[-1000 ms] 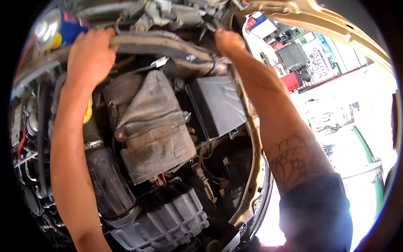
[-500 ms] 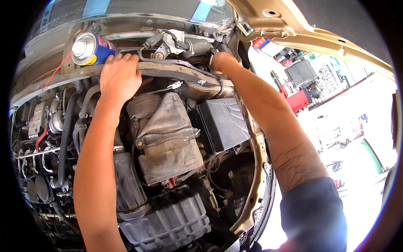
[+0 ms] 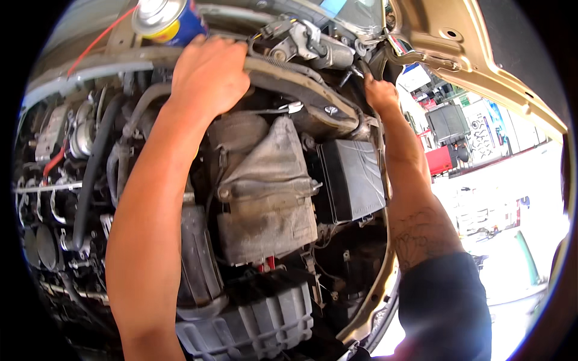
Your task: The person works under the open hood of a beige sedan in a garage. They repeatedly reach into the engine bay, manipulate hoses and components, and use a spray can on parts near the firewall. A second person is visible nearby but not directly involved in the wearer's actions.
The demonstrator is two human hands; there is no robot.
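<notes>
My left hand [image 3: 211, 72] is closed over the metal cowl edge [image 3: 283, 75] at the back of the engine bay, fingertips hidden behind it. Just beyond that hand leans a blue and yellow spray can [image 3: 171, 24] with a thin red straw. My right hand [image 3: 381, 95] is closed on a ratchet [image 3: 365, 67] at the far right corner of the cowl. A short silver piece [image 3: 345, 79] sticks out beside the ratchet. Left of it lies a wiper motor [image 3: 334, 54] with its metal bracket and wiring.
Below my arms sit a dusty air filter housing [image 3: 265, 210], a black lidded box [image 3: 352, 180] and a ribbed black cover [image 3: 253, 319]. Engine hoses and pipes [image 3: 96, 168] fill the left. The raised gold hood [image 3: 457, 36] overhangs the right; a black toolbox [image 3: 447, 123] stands beyond.
My view has shifted, so the engine bay appears lower. My right hand has swung outward, away from the wiper motor, with the ratchet. My left hand stays on the cowl edge.
</notes>
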